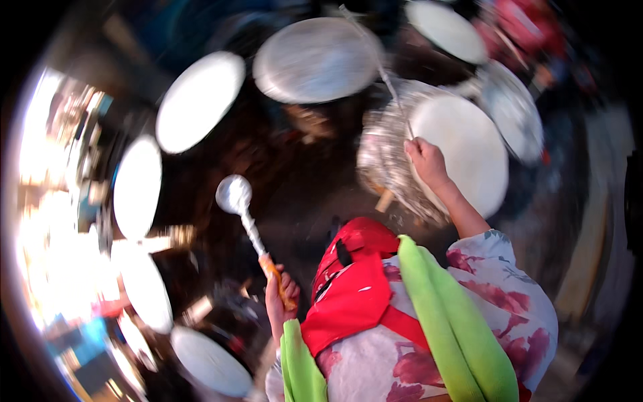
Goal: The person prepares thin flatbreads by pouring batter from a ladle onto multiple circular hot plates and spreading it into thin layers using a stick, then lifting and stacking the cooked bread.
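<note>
A ladle (234, 194) with a round pale bowl and an orange-wrapped handle is held upright in my left hand (274, 301), the fingers closed round the handle. My right hand (429, 163) is closed on the lower end of a long thin stick (388, 82), which points up and away. Below and beside that hand is a round white top (469, 151) on a drum-like body with a crinkled, silvery side (388, 151). Whether the hand touches it I cannot tell. Beyond the stick lies a large greyish round top (315, 60), blurred by motion.
More round white tops ring me: one at far left (201, 102), others down the left side (138, 187) (144, 285), one at lower left (211, 362), and two at far right (447, 30) (512, 110). A red bag (355, 268) hangs at my front. The floor is dark.
</note>
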Tool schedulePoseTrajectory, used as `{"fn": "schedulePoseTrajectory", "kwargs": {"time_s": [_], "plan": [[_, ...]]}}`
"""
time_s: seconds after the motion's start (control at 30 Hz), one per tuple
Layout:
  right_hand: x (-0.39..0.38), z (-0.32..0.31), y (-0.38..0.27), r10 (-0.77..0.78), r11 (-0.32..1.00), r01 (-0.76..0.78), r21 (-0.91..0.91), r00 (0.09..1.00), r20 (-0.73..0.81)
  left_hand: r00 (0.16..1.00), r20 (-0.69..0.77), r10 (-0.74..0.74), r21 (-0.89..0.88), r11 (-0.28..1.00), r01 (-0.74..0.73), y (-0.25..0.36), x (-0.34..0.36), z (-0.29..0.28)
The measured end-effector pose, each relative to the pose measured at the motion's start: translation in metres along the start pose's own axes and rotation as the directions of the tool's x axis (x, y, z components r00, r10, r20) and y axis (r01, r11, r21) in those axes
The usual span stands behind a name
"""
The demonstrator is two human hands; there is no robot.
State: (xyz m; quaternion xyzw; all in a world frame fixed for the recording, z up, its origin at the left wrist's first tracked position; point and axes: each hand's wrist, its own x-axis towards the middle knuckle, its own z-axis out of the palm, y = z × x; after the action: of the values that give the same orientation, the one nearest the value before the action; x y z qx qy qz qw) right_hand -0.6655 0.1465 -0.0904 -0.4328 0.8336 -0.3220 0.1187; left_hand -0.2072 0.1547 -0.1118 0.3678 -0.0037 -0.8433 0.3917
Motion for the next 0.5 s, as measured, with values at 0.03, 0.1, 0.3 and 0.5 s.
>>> {"fn": "schedulePoseTrajectory", "kwargs": {"time_s": [0.03,0.1,0.3,0.5], "plan": [[0.012,0.028,-0.025,-0.127,0.992,0.122,0.044,0.979,0.158,0.999,-0.012,0.050,-0.026,0.998,-0.050,-0.006,-0.012,0.001],[0.016,0.096,-0.066,-0.285,0.952,0.306,0.029,0.842,0.457,0.982,-0.047,0.182,-0.030,0.983,-0.183,-0.017,-0.051,-0.011],[-0.056,0.242,-0.120,-0.504,0.434,0.891,0.135,0.116,0.856,0.743,-0.403,0.534,-0.122,0.773,-0.622,-0.091,-0.170,-0.077],[-0.153,0.273,-0.121,-0.374,0.283,0.896,0.343,-0.226,0.899,0.250,-0.880,0.404,-0.001,0.525,-0.851,-0.230,-0.267,-0.128]]}}
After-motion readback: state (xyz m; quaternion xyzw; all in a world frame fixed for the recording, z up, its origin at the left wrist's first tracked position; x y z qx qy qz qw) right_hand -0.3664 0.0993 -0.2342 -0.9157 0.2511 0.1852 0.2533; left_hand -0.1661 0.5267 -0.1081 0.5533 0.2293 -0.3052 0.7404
